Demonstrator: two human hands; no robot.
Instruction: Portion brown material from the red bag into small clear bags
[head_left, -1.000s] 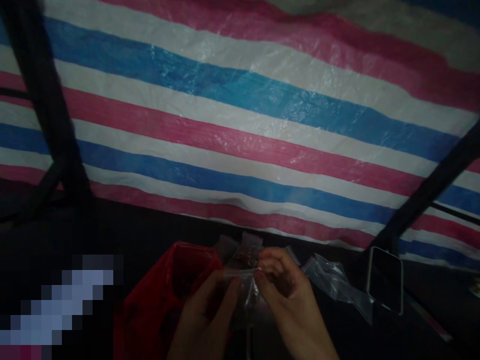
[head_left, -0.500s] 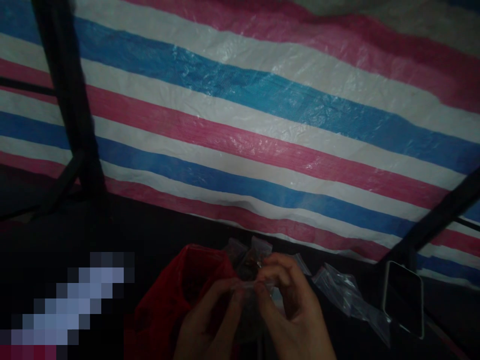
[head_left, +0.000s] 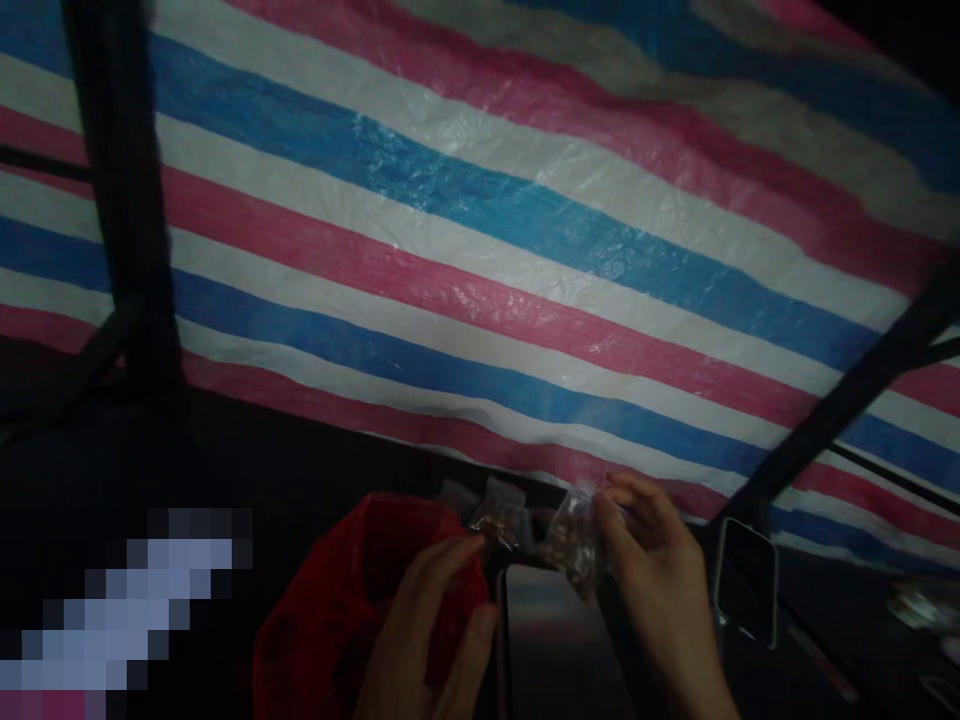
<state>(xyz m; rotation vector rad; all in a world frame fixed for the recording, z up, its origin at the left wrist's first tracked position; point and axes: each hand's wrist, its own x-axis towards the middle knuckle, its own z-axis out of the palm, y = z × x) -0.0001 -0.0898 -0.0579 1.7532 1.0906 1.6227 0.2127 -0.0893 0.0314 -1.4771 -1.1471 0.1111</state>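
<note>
In the head view, my right hand pinches the top edge of a small clear plastic zip bag with brownish pieces inside. My left hand hovers in front of a red bag, thumb and fingers apart with nothing between them. The red bag's mouth gapes upward, its inside too dark to make out. Behind my left fingertips lies another small clear bag with similar contents. Between my hands is a flat, dark, shiny rectangular object, whose kind I cannot tell.
A phone with a dark screen lies to the right of my right hand. Blurred small items sit at the far right. Behind everything hangs a striped tarp, with dark frame poles at both sides.
My hands have parted. The right hand has moved right and away from me with the clear bag, and the left hand has let go. The view has turned slightly right, uncovering the shiny rectangle.
</note>
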